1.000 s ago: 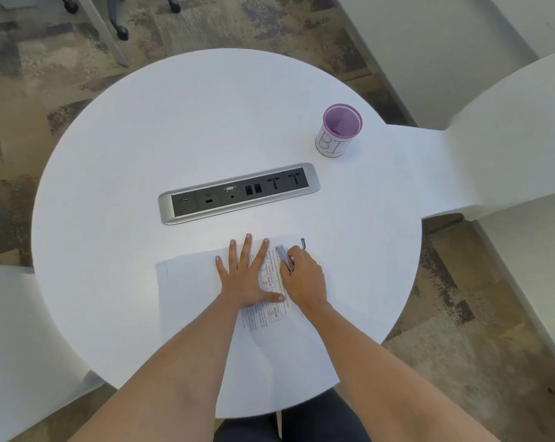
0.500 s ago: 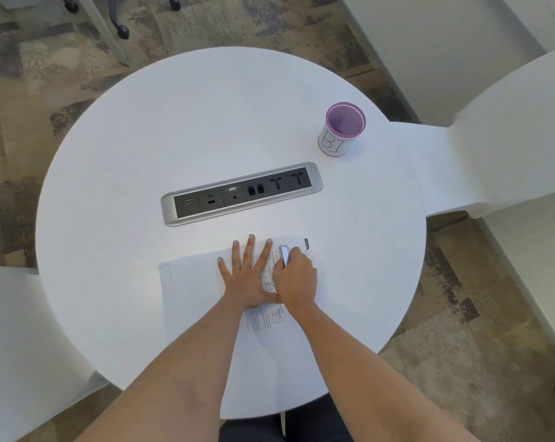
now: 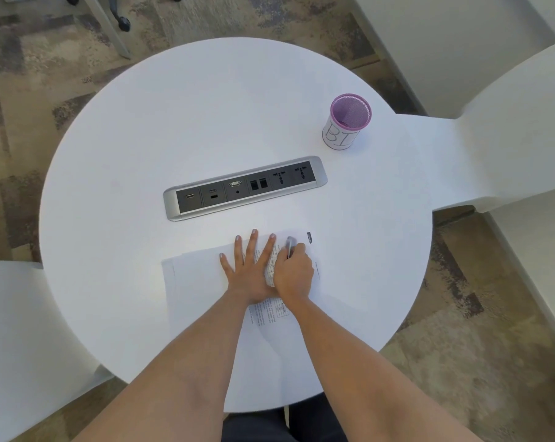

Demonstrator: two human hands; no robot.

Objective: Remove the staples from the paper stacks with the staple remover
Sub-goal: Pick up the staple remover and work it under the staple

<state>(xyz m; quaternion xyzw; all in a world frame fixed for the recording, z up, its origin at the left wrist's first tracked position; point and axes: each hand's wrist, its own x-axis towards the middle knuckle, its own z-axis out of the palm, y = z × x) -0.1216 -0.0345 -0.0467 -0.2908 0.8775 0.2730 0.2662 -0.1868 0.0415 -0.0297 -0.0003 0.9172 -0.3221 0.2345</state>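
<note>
A printed paper stack (image 3: 270,309) lies on the round white table (image 3: 142,138), partly over a second white stack (image 3: 193,275) to its left. My left hand (image 3: 249,269) presses flat on the printed stack, fingers spread. My right hand (image 3: 293,274) is closed around a slim grey staple remover (image 3: 289,244), whose tip sits on the top right part of the printed stack. A small dark mark (image 3: 310,237) shows at that stack's top right corner. The staple itself is too small to make out.
A silver and black socket strip (image 3: 244,188) is set into the table's middle. A purple mesh cup (image 3: 346,122) with a white label stands at the back right. White chairs flank the table on the left (image 3: 21,330) and right (image 3: 518,122).
My right hand has slid left with the staple remover until it touches my left hand. My left hand has stayed flat on the paper.
</note>
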